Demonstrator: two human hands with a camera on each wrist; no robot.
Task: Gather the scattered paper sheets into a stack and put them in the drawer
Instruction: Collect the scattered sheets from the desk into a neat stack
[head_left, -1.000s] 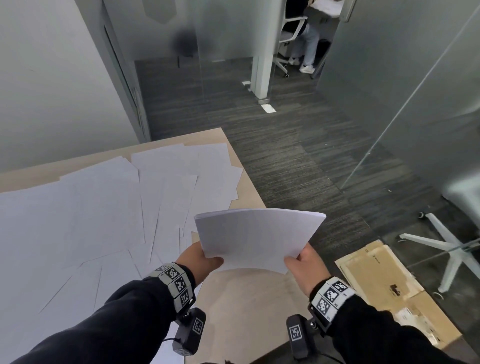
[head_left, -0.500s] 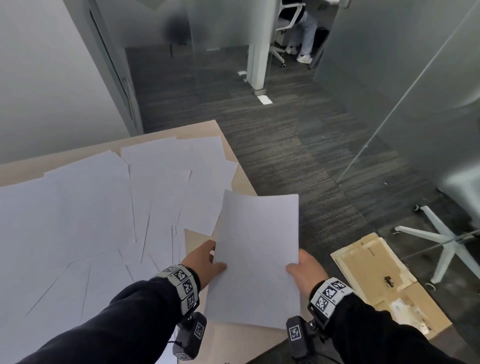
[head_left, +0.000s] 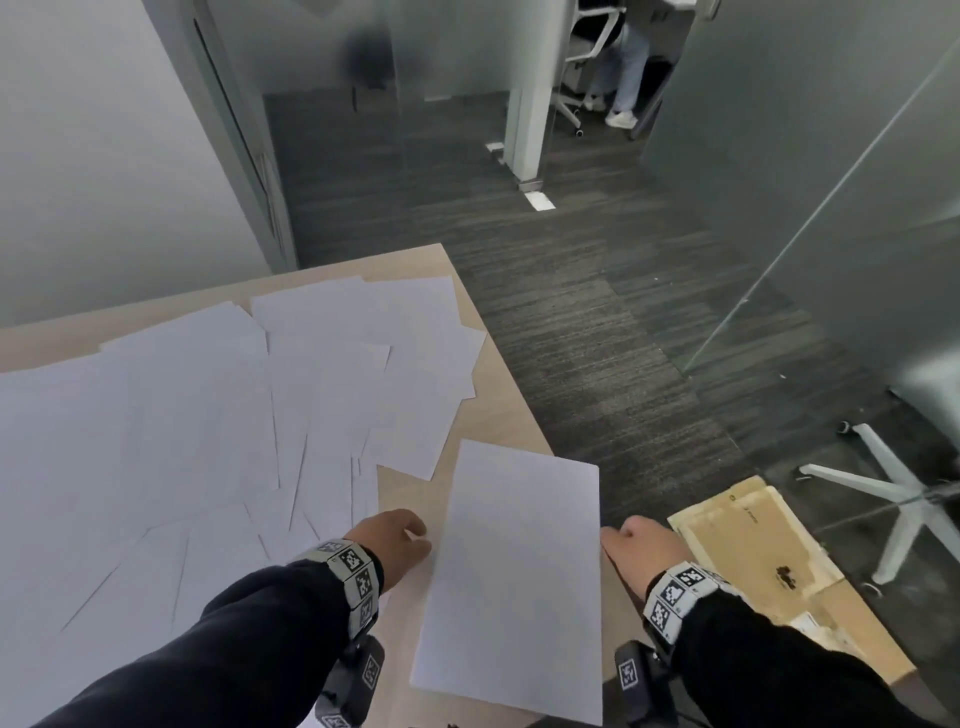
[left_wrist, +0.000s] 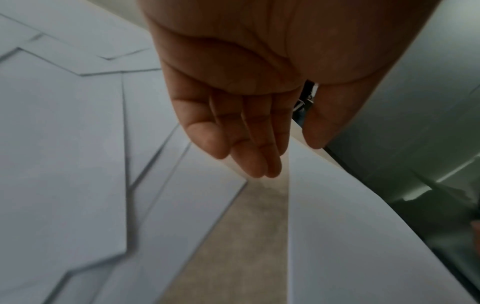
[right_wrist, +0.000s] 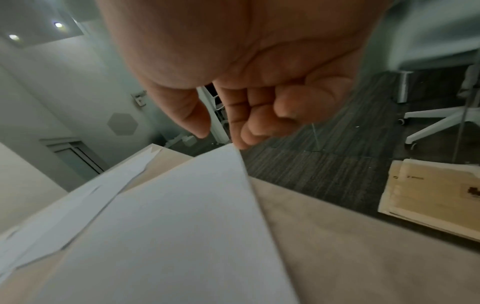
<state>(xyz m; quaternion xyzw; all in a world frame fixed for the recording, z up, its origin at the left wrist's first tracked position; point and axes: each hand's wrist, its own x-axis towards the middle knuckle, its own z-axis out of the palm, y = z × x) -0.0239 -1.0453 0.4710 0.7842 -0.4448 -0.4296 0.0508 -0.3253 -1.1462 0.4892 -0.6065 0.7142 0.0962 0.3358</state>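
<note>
Head view: a squared stack of white paper sheets (head_left: 511, 577) lies on the pale wooden desk (head_left: 498, 421), loose white sheets (head_left: 208, 415) still scattered leftward; no drawer in sight. Left wrist view: left hand (left_wrist: 233, 102) relaxed, empty. Right wrist view, blurred: right hand (right_wrist: 246, 86) loosely curled, seemingly holding nothing.

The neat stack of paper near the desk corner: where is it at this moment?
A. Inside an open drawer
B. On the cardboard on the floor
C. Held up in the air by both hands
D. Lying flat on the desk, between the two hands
D: the stack of paper lies flat on the desk, with the left hand beside one long edge and the right hand beside the other, neither gripping it.
</note>
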